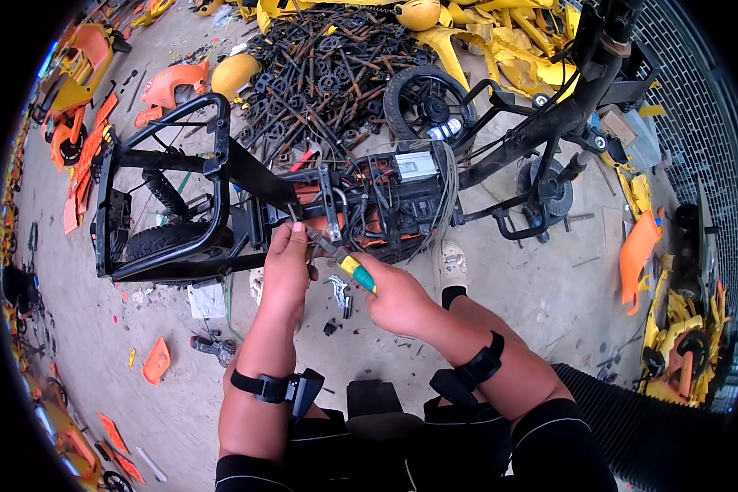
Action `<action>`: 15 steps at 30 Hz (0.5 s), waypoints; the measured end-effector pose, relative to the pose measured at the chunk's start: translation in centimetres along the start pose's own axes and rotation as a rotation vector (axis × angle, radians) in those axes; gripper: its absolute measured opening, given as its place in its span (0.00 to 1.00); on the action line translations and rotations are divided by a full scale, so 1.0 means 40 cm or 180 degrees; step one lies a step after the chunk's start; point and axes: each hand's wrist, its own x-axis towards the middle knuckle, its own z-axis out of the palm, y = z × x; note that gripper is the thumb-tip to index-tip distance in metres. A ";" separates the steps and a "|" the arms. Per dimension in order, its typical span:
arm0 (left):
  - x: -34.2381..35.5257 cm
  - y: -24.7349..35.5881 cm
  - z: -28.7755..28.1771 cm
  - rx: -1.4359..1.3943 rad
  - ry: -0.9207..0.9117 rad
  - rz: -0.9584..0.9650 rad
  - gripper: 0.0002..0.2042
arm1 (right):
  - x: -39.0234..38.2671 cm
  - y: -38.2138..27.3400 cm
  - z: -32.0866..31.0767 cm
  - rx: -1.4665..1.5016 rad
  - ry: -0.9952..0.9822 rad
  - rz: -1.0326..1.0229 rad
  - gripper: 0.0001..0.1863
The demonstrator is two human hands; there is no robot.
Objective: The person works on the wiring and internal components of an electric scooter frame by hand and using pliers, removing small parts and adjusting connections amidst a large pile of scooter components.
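A black scooter frame [258,176] lies across the floor in front of me, its middle bay full of wiring and dark parts. My left hand [287,266] is closed at the bay's near left side. A thin piece shows above its thumb and fingertips; its kind is unclear. My right hand [398,295] grips the yellow and green handle of pliers [359,272]. Their grey head points up and left, close to the left fingers. A silver box [416,166] sits on the bay to the right, beside a loop of grey cable [448,193].
Behind the frame rises a heap of rusty metal parts [328,82], with a black wheel [430,107] beside it. Yellow panels [525,57] are piled at the back right. A power tool [213,348] and an orange piece [157,361] lie on the floor at left.
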 end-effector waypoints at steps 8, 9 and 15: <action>0.004 0.003 -0.028 0.0384 -0.0071 0.0392 0.11 | 0.028 0.042 -0.059 0.2248 -0.1021 0.0554 0.30; -0.003 0.007 -0.027 0.0446 -0.0139 0.0422 0.11 | 0.026 0.032 -0.065 0.2649 -0.0968 0.0632 0.29; -0.027 0.011 -0.006 0.0446 -0.0657 0.0694 0.12 | 0.062 0.023 -0.079 0.2703 -0.0602 0.0590 0.24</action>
